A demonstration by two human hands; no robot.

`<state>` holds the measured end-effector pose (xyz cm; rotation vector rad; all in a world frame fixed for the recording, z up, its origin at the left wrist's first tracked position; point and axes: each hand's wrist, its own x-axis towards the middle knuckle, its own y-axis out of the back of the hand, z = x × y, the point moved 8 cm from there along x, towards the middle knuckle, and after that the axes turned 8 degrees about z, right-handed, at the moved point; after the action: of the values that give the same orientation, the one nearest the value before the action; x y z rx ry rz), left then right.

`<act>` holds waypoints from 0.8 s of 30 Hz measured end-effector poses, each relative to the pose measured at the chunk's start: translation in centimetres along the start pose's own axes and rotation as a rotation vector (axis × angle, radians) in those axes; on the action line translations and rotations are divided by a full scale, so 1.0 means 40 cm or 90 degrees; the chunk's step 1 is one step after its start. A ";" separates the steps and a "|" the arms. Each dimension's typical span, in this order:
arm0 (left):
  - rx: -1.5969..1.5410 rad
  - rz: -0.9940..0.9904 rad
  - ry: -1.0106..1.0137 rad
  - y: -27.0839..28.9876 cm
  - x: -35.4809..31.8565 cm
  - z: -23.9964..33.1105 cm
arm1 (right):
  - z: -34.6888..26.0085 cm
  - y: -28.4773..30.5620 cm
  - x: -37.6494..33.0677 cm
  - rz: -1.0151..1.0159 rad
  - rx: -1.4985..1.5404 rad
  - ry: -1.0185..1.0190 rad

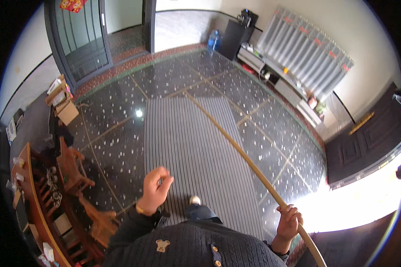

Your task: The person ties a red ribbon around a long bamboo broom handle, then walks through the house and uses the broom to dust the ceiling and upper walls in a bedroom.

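A long, slender light-brown wooden pole (238, 149) slants across the view. My right hand (290, 221) is wrapped round it close to its near end, at the lower right. The pole's far tip reaches the far edge of a grey striped mat (178, 142); whether it touches the floor I cannot tell. In front of my body, over the mat, my left hand (155, 189) is raised with its fingers curled in and nothing seen in it. One of my shoes (194, 200) shows on the mat below.
Wooden chairs (73, 167) and a wooden table (27, 178) stand at the left, beyond them cardboard boxes (67, 112). A low cabinet (294, 93) lines the far right wall, with a blue water jug (214, 41) near it. Bright light enters beside a dark door (365, 138).
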<state>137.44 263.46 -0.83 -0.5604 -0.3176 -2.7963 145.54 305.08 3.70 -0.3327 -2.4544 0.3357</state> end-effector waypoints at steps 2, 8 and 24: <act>-0.108 0.034 -0.051 0.017 0.116 -0.026 | 0.147 -0.056 0.176 0.067 0.027 -0.026; 0.162 0.297 -0.002 0.253 0.367 -0.205 | 0.538 -0.475 0.659 -0.211 0.056 -0.007; 0.170 0.182 -0.019 0.353 1.624 -0.761 | 1.372 -1.220 1.392 -0.187 0.164 0.003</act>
<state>73.54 227.88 0.19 -0.5369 -0.5585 -2.4233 61.13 268.33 7.95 0.1356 -2.3757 0.5147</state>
